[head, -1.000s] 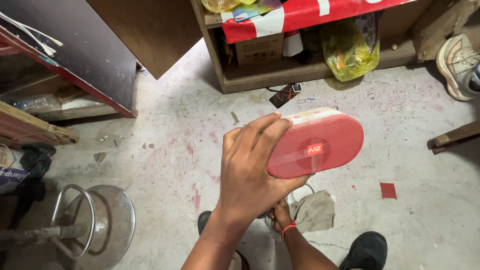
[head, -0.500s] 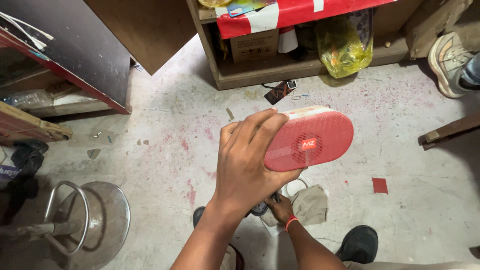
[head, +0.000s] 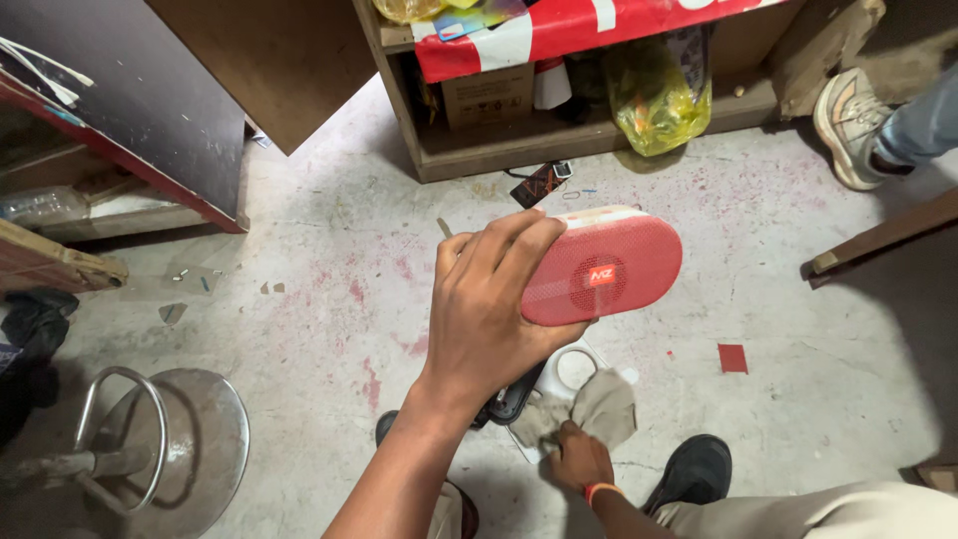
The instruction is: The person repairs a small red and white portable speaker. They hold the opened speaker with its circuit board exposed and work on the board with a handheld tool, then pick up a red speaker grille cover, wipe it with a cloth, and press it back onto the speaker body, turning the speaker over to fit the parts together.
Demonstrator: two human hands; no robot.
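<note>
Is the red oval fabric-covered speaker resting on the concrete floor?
No, the left hand holds the red oval fabric-covered speaker up in the air above the concrete floor.

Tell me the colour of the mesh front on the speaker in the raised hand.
Red, on the speaker in the left hand; head view.

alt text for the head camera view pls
The person's left hand holds up a red oval speaker with a mesh front, above a stained concrete floor. Lower down, the right hand presses a beige cloth near a white part on the floor.
</note>
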